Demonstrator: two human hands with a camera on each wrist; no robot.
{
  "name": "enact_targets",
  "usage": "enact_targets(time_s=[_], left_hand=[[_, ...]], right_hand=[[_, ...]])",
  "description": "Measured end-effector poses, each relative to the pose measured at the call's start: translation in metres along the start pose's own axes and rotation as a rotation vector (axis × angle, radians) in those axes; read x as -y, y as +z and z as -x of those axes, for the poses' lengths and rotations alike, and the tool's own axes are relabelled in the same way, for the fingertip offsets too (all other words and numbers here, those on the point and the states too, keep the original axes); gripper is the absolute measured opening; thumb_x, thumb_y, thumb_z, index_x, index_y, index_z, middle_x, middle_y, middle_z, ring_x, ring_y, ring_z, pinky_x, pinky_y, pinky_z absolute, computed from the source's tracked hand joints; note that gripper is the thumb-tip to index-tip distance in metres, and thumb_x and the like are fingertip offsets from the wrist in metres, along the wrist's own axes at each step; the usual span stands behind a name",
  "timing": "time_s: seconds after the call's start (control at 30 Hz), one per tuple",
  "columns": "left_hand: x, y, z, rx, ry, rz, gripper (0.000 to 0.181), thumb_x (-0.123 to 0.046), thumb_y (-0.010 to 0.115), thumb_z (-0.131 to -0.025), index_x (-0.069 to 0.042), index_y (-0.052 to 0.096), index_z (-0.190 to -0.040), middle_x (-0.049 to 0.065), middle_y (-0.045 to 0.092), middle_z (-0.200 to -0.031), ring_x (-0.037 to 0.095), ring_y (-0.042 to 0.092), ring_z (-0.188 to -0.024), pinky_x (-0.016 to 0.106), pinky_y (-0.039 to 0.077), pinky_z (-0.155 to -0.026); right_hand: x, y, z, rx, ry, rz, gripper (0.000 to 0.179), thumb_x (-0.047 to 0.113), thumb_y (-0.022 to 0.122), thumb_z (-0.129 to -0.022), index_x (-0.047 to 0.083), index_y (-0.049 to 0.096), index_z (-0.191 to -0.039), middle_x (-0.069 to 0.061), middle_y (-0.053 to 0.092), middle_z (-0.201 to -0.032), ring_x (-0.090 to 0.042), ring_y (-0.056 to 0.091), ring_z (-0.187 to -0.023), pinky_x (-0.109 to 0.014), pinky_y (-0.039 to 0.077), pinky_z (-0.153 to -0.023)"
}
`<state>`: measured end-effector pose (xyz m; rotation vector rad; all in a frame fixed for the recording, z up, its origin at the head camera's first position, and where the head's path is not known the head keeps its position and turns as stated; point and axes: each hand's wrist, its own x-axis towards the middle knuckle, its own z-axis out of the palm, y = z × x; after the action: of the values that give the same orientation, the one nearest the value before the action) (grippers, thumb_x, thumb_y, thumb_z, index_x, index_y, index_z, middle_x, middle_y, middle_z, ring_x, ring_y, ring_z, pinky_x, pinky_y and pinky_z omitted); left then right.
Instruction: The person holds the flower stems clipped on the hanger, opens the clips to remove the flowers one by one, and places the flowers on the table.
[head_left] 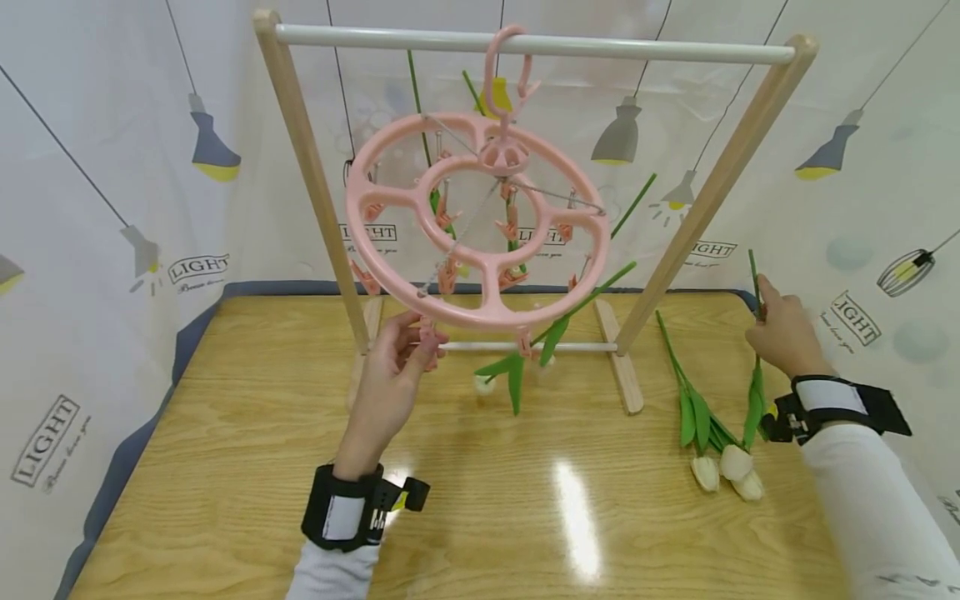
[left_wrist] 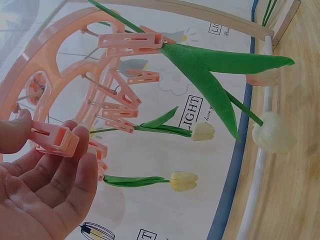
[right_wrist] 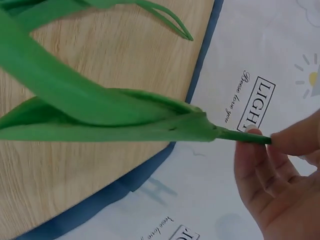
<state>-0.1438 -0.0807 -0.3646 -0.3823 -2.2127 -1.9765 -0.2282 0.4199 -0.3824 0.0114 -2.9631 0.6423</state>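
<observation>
My left hand (head_left: 386,375) pinches a pink clothespin (left_wrist: 56,138) that hangs from the near rim of a round pink drying hanger (head_left: 480,317). Other clothespins on the hanger hold white artificial tulips (left_wrist: 274,132) by their green stems, heads downward. Over at the right, my right hand (head_left: 787,333) pinches the green stem (right_wrist: 245,137) of a tulip between thumb and fingers. This tulip's leaves (head_left: 754,404) reach down toward several white tulip heads (head_left: 737,462) lying together on the table.
A wooden stand (head_left: 307,167) with a white top bar (head_left: 637,50) carries the hanger by its hook. Its feet (head_left: 622,367) rest on the wood-grain table (head_left: 480,500). Behind is a white printed cloth (head_left: 862,250) with lamp pictures.
</observation>
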Motion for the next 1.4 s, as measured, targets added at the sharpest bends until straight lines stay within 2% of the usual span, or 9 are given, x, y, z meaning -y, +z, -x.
enact_targets(time_s=[0.17, 0.33, 0.43, 0.57, 0.7, 0.8, 0.93, 1.1, 1.4], left_hand=[[0.000, 0.000, 0.000, 0.005, 0.001, -0.005, 0.043, -0.014, 0.050, -0.101, 0.003, 0.040, -0.138, 0.026, 0.064, -0.113, 0.034, 0.061, -0.095, 0.016, 0.049, -0.075], [-0.001, 0.000, 0.000, 0.006, -0.006, -0.009, 0.043, -0.015, 0.049, -0.101, 0.003, 0.039, -0.139, 0.026, 0.063, -0.113, 0.034, 0.061, -0.096, 0.016, 0.050, -0.075], [-0.001, 0.000, 0.001, 0.005, -0.009, -0.019, 0.043, -0.015, 0.050, -0.101, 0.003, 0.039, -0.139, 0.026, 0.064, -0.113, 0.031, 0.062, -0.096, 0.017, 0.050, -0.075], [-0.001, 0.000, 0.001, 0.004, -0.008, -0.027, 0.043, -0.015, 0.050, -0.101, 0.002, 0.041, -0.139, 0.025, 0.065, -0.112, 0.029, 0.062, -0.095, 0.017, 0.051, -0.075], [-0.001, 0.001, 0.002, 0.014, 0.001, -0.014, 0.041, -0.014, 0.050, -0.101, 0.002, 0.041, -0.138, 0.026, 0.065, -0.112, 0.028, 0.062, -0.095, 0.017, 0.052, -0.076], [-0.001, 0.001, 0.002, 0.026, 0.013, -0.001, 0.040, -0.012, 0.050, -0.100, 0.002, 0.041, -0.137, 0.027, 0.064, -0.112, 0.028, 0.062, -0.095, 0.016, 0.052, -0.077], [-0.001, 0.000, 0.003, 0.046, 0.029, 0.015, 0.039, -0.010, 0.050, -0.100, 0.002, 0.041, -0.137, 0.027, 0.064, -0.112, 0.032, 0.062, -0.098, 0.016, 0.052, -0.078], [0.000, -0.001, 0.004, 0.070, 0.041, 0.036, 0.038, -0.007, 0.050, -0.100, 0.003, 0.041, -0.136, 0.028, 0.062, -0.113, 0.038, 0.061, -0.100, 0.016, 0.053, -0.080], [0.000, -0.001, 0.004, 0.079, 0.064, 0.046, 0.039, -0.005, 0.050, -0.100, 0.004, 0.041, -0.136, 0.028, 0.062, -0.113, 0.036, 0.061, -0.098, 0.015, 0.053, -0.079]], right_hand=[[0.002, 0.013, -0.002, 0.072, 0.006, -0.006, 0.072, -0.008, 0.039, -0.079, -0.018, 0.013, -0.146, -0.050, 0.048, -0.107, -0.051, 0.048, -0.077, -0.047, 0.039, -0.055], [0.005, 0.030, -0.003, 0.056, 0.020, -0.012, 0.052, -0.008, 0.037, -0.083, -0.025, 0.038, -0.132, -0.049, 0.054, -0.111, -0.058, 0.053, -0.091, -0.062, 0.048, -0.068], [0.007, 0.040, -0.002, 0.088, 0.034, -0.018, 0.047, -0.005, 0.036, -0.089, -0.025, 0.038, -0.131, -0.049, 0.053, -0.112, -0.058, 0.053, -0.096, -0.066, 0.047, -0.074], [0.006, 0.054, -0.002, 0.112, 0.026, 0.010, 0.046, -0.004, 0.034, -0.093, -0.025, 0.032, -0.134, -0.050, 0.052, -0.108, -0.050, 0.058, -0.080, -0.051, 0.048, -0.057], [0.005, 0.069, -0.001, 0.064, -0.024, 0.117, 0.048, -0.007, 0.038, -0.089, -0.025, 0.031, -0.133, -0.049, 0.051, -0.097, -0.036, 0.050, -0.053, -0.038, 0.037, -0.042], [0.004, 0.078, 0.000, 0.040, -0.037, 0.160, 0.049, -0.008, 0.039, -0.087, -0.023, 0.032, -0.134, -0.051, 0.048, -0.106, -0.030, 0.045, -0.043, -0.037, 0.033, -0.037], [0.004, 0.084, 0.000, 0.062, -0.033, 0.147, 0.054, -0.008, 0.042, -0.083, -0.024, 0.033, -0.134, -0.056, 0.039, -0.122, -0.051, 0.056, -0.067, -0.057, 0.047, -0.053], [0.003, 0.085, 0.000, 0.201, 0.012, 0.098, 0.063, -0.009, 0.045, -0.081, -0.030, 0.021, -0.135, -0.059, 0.029, -0.127, -0.067, 0.032, -0.113, -0.073, 0.037, -0.090], [0.005, 0.095, 0.004, 0.203, -0.043, 0.186, 0.043, -0.009, 0.054, -0.083, -0.027, 0.049, -0.121, -0.050, 0.054, -0.111, -0.060, 0.050, -0.102, -0.065, 0.048, -0.080]])
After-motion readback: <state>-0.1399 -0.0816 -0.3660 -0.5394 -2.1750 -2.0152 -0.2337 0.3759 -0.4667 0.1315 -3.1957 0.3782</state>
